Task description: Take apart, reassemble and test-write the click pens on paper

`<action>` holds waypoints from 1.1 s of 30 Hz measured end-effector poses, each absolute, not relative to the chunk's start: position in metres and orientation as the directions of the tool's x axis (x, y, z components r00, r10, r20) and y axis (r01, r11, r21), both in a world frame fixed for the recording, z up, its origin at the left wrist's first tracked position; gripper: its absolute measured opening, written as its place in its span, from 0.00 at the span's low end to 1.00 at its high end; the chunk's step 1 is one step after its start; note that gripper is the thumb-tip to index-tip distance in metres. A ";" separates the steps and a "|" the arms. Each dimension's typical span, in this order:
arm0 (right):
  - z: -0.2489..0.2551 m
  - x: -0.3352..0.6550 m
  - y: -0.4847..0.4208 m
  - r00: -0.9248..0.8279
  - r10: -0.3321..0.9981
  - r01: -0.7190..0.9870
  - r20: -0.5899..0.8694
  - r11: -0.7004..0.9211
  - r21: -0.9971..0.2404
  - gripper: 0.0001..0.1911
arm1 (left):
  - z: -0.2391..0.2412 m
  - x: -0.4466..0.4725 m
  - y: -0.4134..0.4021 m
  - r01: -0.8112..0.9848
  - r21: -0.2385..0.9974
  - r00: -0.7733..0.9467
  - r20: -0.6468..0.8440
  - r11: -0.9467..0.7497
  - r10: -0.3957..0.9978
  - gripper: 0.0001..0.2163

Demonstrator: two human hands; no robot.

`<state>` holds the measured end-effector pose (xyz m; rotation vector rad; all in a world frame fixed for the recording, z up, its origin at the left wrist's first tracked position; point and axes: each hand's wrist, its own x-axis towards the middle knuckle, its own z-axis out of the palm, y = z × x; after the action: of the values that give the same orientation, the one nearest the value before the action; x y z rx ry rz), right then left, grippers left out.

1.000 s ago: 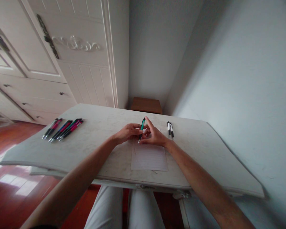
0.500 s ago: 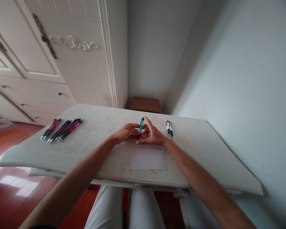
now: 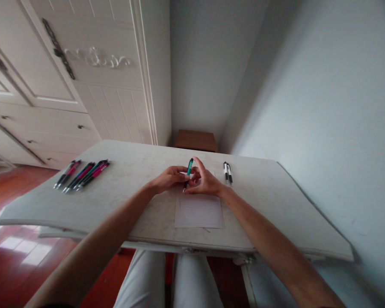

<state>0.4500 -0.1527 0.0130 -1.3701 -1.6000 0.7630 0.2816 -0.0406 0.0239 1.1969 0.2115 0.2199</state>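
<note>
Between my two hands a green and black click pen (image 3: 188, 172) stands tilted, its metal tip pointing down. My left hand (image 3: 170, 179) pinches the barrel from the left side. From the right, my right hand (image 3: 207, 179) curls around the same pen, its index finger at the top end and its thumb by the tip. Below the hands lies a sheet of lined paper (image 3: 199, 214), its upper part covered by them. Two white and black pens (image 3: 227, 173) lie side by side just right of my right hand.
Several coloured pens (image 3: 83, 176) lie in a group on the left of the white table (image 3: 125, 158). A white wardrobe (image 3: 115, 107) rises behind on the left, a brown wooden box-like piece (image 3: 195, 140) stands beyond the far edge, and a pale wall (image 3: 333, 128) borders the right.
Almost nothing differs. Both hands keep the same hold on the green pen, and the whole view has shifted very slightly.
</note>
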 end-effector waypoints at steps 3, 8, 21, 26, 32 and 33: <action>0.010 0.453 -0.152 0.012 0.965 0.461 0.262 0.227 -0.858 0.66 | 0.025 0.281 -0.041 -0.060 0.936 0.954 -0.048 0.347 0.295 0.20; 0.008 0.455 -0.151 -0.040 0.966 0.447 0.256 0.247 -0.860 0.63 | 0.024 0.281 -0.041 -0.065 0.934 0.958 -0.040 0.350 0.284 0.19; 0.007 0.453 -0.150 -0.016 0.969 0.296 0.248 0.242 -0.924 0.64 | 0.022 0.282 -0.042 -0.090 0.938 0.964 -0.002 0.335 0.265 0.20; 0.008 0.452 -0.149 0.008 0.974 0.266 0.228 0.218 -0.939 0.62 | 0.018 0.284 -0.042 -0.115 0.943 0.961 0.026 0.313 0.275 0.20; 0.006 0.451 -0.149 -0.007 0.968 0.253 0.253 0.246 -0.936 0.61 | 0.019 0.284 -0.040 -0.116 0.942 0.968 0.037 0.315 0.247 0.19; 0.006 0.450 -0.149 -0.010 0.967 0.253 0.254 0.248 -0.935 0.61 | 0.020 0.284 -0.040 -0.119 0.942 0.970 0.041 0.315 0.241 0.19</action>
<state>0.4505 -0.1489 0.0065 -1.2039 -1.4850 0.8681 0.2839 -0.0403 0.0196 1.2281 0.1140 0.2375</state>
